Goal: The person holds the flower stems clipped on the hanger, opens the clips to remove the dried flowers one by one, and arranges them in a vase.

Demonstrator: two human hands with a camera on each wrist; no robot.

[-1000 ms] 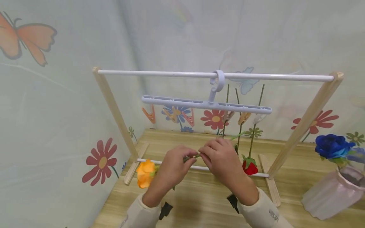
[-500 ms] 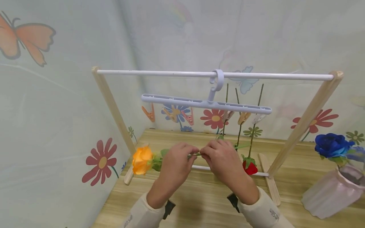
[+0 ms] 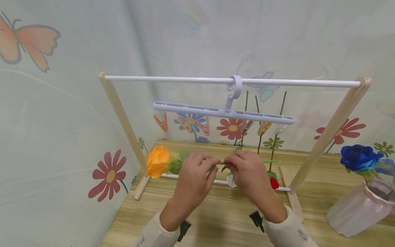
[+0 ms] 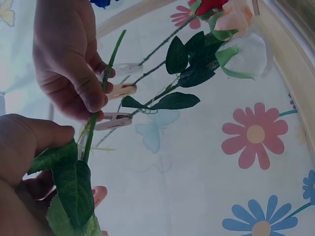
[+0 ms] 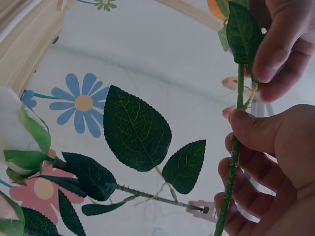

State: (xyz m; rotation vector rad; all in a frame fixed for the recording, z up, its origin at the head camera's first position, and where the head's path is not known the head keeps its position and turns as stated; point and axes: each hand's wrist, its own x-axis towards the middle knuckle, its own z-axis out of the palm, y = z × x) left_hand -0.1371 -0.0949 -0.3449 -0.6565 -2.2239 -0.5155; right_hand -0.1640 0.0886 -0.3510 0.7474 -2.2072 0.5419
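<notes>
An orange fabric rose [image 3: 158, 162] on a green plastic stem [image 4: 114, 51] is held level between two hands, in front of and below a loaded hanger, its bloom out beyond the left hand [image 3: 197, 175]. That hand's fingers are curled around the leafy stretch, beside dark green serrated leaves [image 5: 244, 39]; whether they pinch stem or leaf stalk is hard to tell. The right hand [image 3: 248, 173] pinches the bare stem just beside them, thumb against fingers. The step looks like two-handed work on the stem near the leaves: it would go best with the right hand's pinch firm on bare stem, the left's light near the leaf joints, which could pull loose, and both hands clear of the blooms hanging near them. Those are a red rose [image 3: 273, 183], a white rose [image 5: 22, 130] and a peach rose [image 4: 234, 22], heads down from three clothespins [image 3: 263, 128] on the right of a pale lilac plastic hanger [image 3: 188, 110]. Three more pegs [image 3: 204, 127], holding nothing, hang at left. A wooden rack with a white rod [image 3: 172, 80] carries the hanger above the wood-grain surface [image 3: 216, 219]; at far right, a blue rose [image 3: 360, 157] tops a pearly ribbed vase [image 3: 355, 212].
</notes>
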